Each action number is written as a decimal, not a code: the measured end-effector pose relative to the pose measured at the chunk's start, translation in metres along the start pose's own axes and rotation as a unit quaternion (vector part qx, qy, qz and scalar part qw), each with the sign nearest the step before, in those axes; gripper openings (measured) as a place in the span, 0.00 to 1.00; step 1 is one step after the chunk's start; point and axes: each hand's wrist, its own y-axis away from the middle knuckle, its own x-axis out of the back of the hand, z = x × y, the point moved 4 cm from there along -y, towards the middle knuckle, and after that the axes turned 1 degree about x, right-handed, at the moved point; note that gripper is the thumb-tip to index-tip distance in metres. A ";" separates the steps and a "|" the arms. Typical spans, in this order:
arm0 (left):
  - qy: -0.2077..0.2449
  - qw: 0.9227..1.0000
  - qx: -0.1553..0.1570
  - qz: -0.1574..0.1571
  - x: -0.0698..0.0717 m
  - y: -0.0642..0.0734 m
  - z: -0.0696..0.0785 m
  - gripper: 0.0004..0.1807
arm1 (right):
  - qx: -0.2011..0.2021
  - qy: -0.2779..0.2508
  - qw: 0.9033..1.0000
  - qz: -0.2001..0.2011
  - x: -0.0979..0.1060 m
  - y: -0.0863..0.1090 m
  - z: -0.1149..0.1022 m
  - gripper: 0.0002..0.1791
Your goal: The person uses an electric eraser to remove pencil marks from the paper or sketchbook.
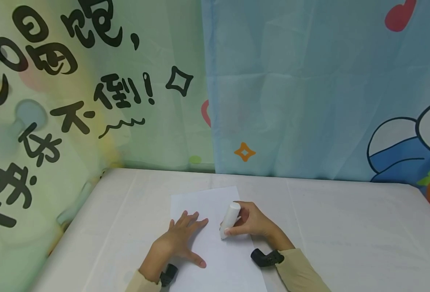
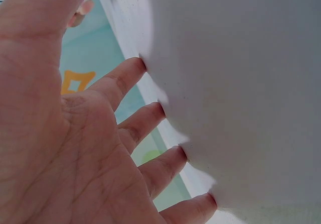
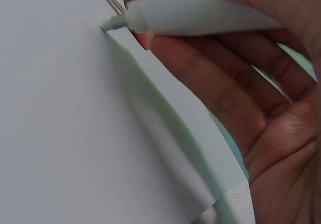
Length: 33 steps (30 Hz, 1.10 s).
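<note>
A sheet of white paper lies on the table. My left hand is spread over its left side, thumb apart from the fingers. In the left wrist view, its fingertips rest on the white surface. My right hand grips a white tube with a narrow tip, tilted over the paper's right part. Seen from the right wrist, the white tube points its greyish tip at the paper; the tip is at the surface or very close. No mark on the paper can be made out.
A white cloth covers the table. Behind it hangs a printed backdrop, green and blue, with black characters on the left. Each wrist wears a black device, such as the right wrist camera.
</note>
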 end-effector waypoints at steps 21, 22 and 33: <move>0.000 1.000 0.003 -0.005 -0.005 0.000 -0.001 0.58 | -0.062 0.018 0.969 0.237 0.018 0.003 0.006 0.26; -0.001 1.000 0.002 -0.005 -0.005 0.000 -0.001 0.58 | -0.047 0.034 0.971 0.232 0.017 0.002 0.005 0.26; 0.004 1.000 0.000 -0.001 0.000 0.000 -0.001 0.58 | -0.028 0.080 0.977 0.196 0.013 -0.002 0.002 0.26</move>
